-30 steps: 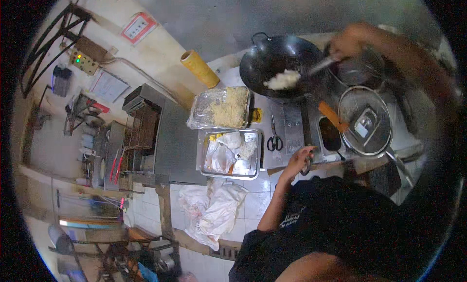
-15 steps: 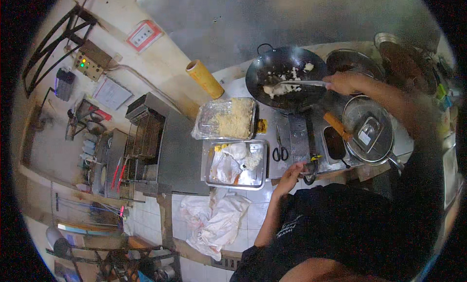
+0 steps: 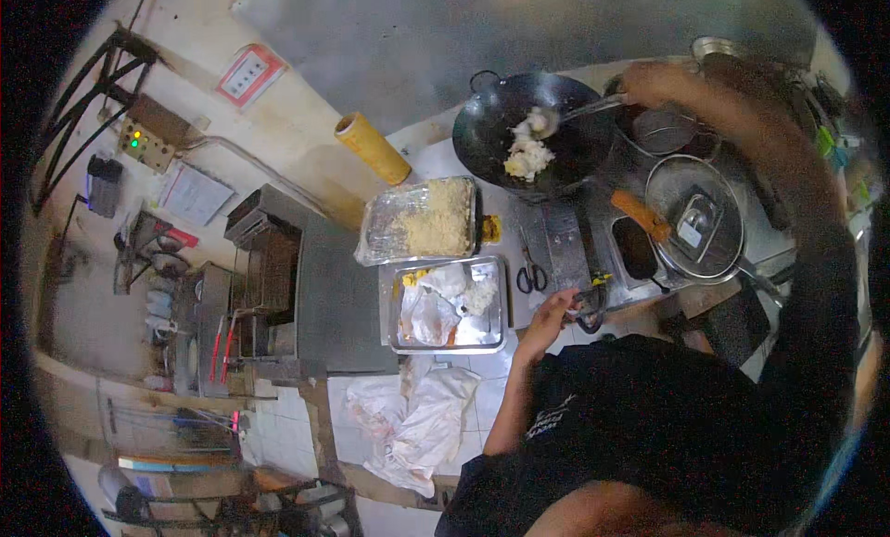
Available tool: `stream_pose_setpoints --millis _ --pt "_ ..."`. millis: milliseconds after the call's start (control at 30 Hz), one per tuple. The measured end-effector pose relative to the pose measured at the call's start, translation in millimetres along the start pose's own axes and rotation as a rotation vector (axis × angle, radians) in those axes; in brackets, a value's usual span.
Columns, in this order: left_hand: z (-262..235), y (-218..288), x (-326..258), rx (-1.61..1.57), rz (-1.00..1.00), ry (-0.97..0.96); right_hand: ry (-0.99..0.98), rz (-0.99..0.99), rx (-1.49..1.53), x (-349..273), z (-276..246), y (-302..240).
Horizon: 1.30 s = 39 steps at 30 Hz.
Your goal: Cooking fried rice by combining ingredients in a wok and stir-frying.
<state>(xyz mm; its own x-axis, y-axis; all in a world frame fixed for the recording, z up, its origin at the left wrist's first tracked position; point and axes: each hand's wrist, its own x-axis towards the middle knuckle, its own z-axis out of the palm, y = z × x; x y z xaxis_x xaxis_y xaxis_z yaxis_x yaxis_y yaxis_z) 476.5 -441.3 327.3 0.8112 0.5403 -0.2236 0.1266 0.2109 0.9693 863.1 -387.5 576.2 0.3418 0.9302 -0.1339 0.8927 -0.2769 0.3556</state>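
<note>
My right hand (image 3: 651,85) grips the handle of a metal ladle (image 3: 593,105). The ladle's bowl rests among clumps of white food (image 3: 528,159), maybe rice, in a black wok (image 3: 477,152). Down at the counter's front edge, my left hand (image 3: 553,316) has its fingers curled by a dark curved fitting (image 3: 591,315). What it grips there, if anything, is hidden. Just to its left lie black-handled scissors (image 3: 531,277). A steel tray (image 3: 399,326) with white food and plastic film sits left of them, behind it a film-lined tray of pale yellowish grains (image 3: 436,224).
A strainer (image 3: 700,273) with a wooden-handled tool (image 3: 640,213) across its rim lies right, beside a container of dark sauce (image 3: 636,250). Another pan (image 3: 681,134) stands right of the wok. A yellow film roll (image 3: 374,150) is at the back wall; a white cloth (image 3: 422,426) hangs low.
My right hand has swung up and away with the ladle, which now slants down into the wok. The white food is gathered into larger clumps. My left hand stays at the counter edge.
</note>
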Motion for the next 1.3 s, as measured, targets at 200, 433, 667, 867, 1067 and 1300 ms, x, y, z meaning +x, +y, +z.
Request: stream_pose_setpoints --millis 200,433,667,867,1067,1300 --pt "-36 -29 -37 0.075 -0.089 0.172 0.064 -0.182 -0.227 -32 -62 9" --pt "-43 -16 -58 0.012 -0.020 0.245 0.314 -0.176 0.121 -14 -28 -35" --pt "-58 -40 -70 -0.104 -0.199 0.383 -0.082 -0.154 -0.045 -96 -141 -38" --pt "-26 -19 -18 -0.054 0.004 0.197 -0.360 -0.403 -0.070 -3 -46 -40" --pt "-3 23 4 0.030 0.045 -0.072 -0.302 -0.398 -0.051 -31 -90 -14" --pt "23 23 63 -0.527 -0.130 0.015 -0.372 -0.242 0.373 22 -6 -83"
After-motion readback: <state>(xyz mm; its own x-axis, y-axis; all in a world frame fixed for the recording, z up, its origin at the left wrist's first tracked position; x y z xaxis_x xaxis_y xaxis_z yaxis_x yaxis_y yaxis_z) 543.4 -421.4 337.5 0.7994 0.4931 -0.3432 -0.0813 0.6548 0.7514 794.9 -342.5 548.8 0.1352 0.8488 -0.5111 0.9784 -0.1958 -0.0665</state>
